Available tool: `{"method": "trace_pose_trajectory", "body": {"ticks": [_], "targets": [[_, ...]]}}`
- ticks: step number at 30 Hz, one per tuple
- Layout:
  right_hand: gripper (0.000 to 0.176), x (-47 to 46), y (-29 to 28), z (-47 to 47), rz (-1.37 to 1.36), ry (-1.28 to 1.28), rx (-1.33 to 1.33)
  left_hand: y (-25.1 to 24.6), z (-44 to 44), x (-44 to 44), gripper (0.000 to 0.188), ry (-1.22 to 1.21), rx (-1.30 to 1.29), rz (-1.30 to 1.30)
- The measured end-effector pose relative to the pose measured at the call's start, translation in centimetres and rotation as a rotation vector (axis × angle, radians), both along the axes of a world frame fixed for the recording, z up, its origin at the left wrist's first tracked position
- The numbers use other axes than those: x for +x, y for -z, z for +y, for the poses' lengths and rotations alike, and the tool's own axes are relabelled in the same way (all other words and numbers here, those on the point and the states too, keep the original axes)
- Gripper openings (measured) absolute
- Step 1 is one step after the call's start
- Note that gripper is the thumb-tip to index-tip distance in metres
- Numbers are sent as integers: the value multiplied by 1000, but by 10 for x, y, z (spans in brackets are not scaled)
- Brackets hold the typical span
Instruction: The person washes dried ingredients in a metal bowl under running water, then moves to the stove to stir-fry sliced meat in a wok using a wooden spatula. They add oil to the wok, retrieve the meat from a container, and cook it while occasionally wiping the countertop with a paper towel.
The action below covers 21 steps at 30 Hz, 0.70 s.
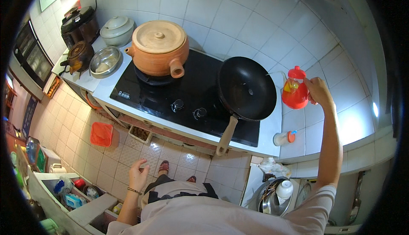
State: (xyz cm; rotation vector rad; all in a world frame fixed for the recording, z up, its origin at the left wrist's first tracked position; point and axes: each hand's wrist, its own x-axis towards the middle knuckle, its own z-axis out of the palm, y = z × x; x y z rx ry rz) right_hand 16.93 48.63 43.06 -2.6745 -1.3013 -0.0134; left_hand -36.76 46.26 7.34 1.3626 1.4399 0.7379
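Note:
My right hand [317,89] grips a red plastic jug [296,95] with a lid by its handle side, at the far right beside the tiled wall. Something yellow shows on the jug's near face. Left of it, a black wok [248,86] with a beige handle [227,136] sits tilted on the right side of the black glass cooktop [153,102]. The wok holds at most a small pale spot at its bottom. My left hand [138,175] hangs over the floor in front of my body, fingers apart, holding nothing.
A lidded clay pot [159,51] stands on the left burner. Beyond it are a metal bowl [105,60], a lidded ceramic pot [117,30], a dark kettle [79,56] and an electric cooker [80,24]. A small jar [283,138] stands at the counter's right end. A red basin [101,134] is on the floor.

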Motion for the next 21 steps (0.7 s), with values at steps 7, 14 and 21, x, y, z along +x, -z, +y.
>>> {"method": "trace_pose_trajectory", "body": {"ticks": [7,14,21], "targets": [[42,-12,-7,-18,42,19,-109,-1,10,6,27,38,-42,26],[47,-29,12,13,-22,-95,-164,3,9,2,25,40,38,19],[48,-24,36,68,-90,-93,-88,15,-7,-20,23,-69,-7,10]]}}
